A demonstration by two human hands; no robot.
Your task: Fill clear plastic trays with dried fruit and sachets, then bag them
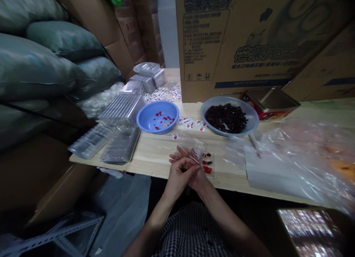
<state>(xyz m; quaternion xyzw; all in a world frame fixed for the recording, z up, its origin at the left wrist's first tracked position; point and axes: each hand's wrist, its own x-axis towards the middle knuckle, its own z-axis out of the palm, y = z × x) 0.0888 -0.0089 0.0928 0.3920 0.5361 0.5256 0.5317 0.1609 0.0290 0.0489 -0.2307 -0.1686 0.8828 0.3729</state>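
Observation:
My left hand (181, 172) lies over the right, its thumb and forefinger pinched together; what they pinch is too small or hidden to make out. Behind it my right hand (197, 177) is turned partly palm up, its fingers stretched out to the left. Both hands are above the front edge of the wooden table (155, 157). Right beside them a clear plastic tray (211, 172) holds small red and dark brown pieces (207, 169). Beyond the fingers is more clear plastic (194, 141).
A blue bowl (142, 118) with red bits and a pale bowl (253, 118) of dark pieces stand behind. Stacked clear trays (120, 144) sit left, printed packets (188, 124) between the bowls. A red tin (277, 112), large carton (199, 90) and plastic bag (302, 149) are right.

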